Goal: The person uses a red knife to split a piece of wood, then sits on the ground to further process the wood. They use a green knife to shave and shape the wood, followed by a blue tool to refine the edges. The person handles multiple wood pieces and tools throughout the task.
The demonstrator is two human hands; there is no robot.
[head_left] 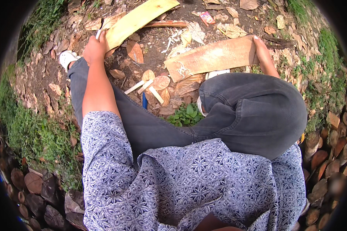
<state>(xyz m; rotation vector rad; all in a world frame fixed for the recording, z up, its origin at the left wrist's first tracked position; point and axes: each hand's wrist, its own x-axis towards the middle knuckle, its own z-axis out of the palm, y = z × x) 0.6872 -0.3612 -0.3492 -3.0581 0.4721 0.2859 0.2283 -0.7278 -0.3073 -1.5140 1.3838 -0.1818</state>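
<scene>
Our left fingers pinch a yellow board, right fingers a brown board, both seemingly unfinished; centre-left sticks look done.

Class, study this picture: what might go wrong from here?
The brown wooden board could tip or slip, since the right hand grips only its right end. The yellow board, held at one end by the left hand, might swing. Three pale sticks lie loose among dry leaves beside the left trouser leg, so moving that leg could knock them.

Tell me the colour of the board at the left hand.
The board at the left hand is yellow, seen best in the head view.
</scene>
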